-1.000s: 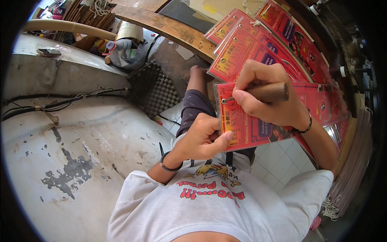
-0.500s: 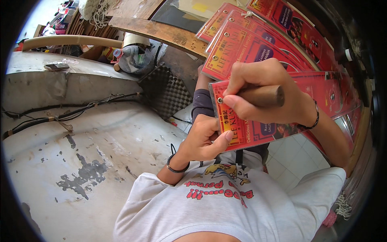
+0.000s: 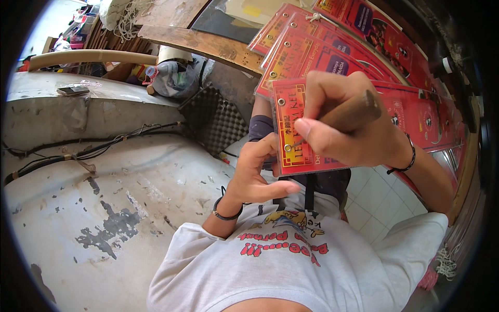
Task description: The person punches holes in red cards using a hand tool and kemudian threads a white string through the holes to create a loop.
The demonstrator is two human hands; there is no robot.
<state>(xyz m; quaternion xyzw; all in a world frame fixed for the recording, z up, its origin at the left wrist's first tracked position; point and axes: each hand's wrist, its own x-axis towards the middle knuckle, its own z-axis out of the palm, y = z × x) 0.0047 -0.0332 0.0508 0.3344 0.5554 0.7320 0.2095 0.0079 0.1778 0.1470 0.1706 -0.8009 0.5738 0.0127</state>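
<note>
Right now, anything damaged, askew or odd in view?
Yes, the white surface on the left looks damaged: a ragged dark grey patch shows where its coating seems to have flaked off, with smaller chips around it. The red cards overlap at uneven angles, probably just from handling. I see no spill.

Glare upper left; black fisheye rim, edges bowed.

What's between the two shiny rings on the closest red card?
Only the red card itself: its yellow strip with dark printing runs bare from the upper ring to the lower ring in the head view.
</note>
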